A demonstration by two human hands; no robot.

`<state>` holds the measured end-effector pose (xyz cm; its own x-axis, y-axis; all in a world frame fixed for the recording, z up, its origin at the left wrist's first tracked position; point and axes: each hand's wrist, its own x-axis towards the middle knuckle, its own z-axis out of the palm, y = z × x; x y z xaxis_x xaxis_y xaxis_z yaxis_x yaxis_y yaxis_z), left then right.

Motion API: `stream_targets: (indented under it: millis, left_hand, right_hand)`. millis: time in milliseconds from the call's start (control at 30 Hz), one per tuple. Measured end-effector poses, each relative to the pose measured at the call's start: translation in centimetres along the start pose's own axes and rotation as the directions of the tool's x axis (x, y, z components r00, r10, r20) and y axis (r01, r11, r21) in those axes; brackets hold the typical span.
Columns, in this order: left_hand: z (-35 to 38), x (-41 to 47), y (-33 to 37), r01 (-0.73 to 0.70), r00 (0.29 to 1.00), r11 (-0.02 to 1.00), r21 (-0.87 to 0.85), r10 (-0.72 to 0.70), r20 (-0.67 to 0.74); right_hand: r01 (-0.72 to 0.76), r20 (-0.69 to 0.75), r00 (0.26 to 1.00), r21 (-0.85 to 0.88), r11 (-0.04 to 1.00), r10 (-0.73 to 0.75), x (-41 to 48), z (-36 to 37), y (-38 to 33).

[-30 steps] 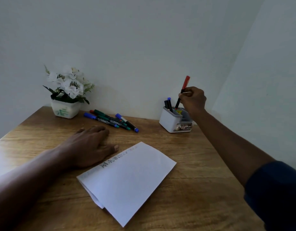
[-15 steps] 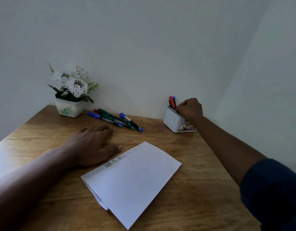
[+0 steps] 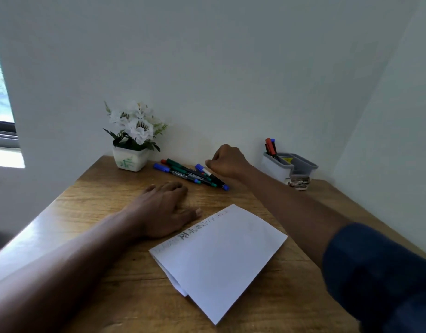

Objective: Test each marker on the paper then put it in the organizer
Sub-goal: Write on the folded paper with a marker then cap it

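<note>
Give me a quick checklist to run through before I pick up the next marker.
1. Right hand at the loose markers: ok, it is right above them.
2. Right hand empty: cannot tell, its curled fingers hide any grip.
3. Blank room on the paper: ok, scribbles run only along one edge.
4. Left hand steadying the paper: not ok, it lies flat on the table beside it.
5. Room in the organizer: ok, the stored markers stand in one compartment only.
</note>
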<state>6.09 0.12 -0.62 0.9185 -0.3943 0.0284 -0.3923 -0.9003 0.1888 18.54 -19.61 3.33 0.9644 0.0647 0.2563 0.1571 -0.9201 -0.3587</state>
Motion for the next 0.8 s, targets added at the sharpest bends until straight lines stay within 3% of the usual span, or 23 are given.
stream_targets:
  millis: [167,333,433,567,667,800]
  left_hand:
    - [0.1,0.2,-0.1,-0.001,1.000,1.000,0.004,0.001,-0.004]
    - [0.3,0.3,-0.5,-0.003,1.000,1.000,-0.007,0.003,-0.012]
    - [0.3,0.3,-0.5,-0.009,1.000,1.000,-0.017,0.009,-0.023]
    - [0.3,0.2,-0.6,-0.011,0.998,0.995,-0.097,0.005,-0.066]
    - [0.3,-0.1,-0.7,-0.091,0.961,0.961,-0.260,0.016,-0.275]
    - [-0.3,-0.5,0.0,-0.347,0.761,0.900,-0.263,0.106,-0.640]
  right_hand:
    - [-0.007,0.145,0.989,-0.229,0.973,0.041,2.2,1.4,-0.4]
    - [-0.035,0.156,0.986,-0.190,0.981,0.065,3.3,1.6,-0.2]
    - [0.004,0.057,0.998,-0.124,0.992,0.003,3.2,1.2,0.3]
    - [0.220,-0.170,0.956,-0.117,0.969,-0.237,0.4,-1.5,-0.1]
    - [0.362,-0.236,0.885,-0.192,0.912,-0.401,-3.3,-3.8,-0.6]
    - [0.450,-0.205,0.863,-0.099,0.887,-0.461,-9.2,-5.8,-0.6]
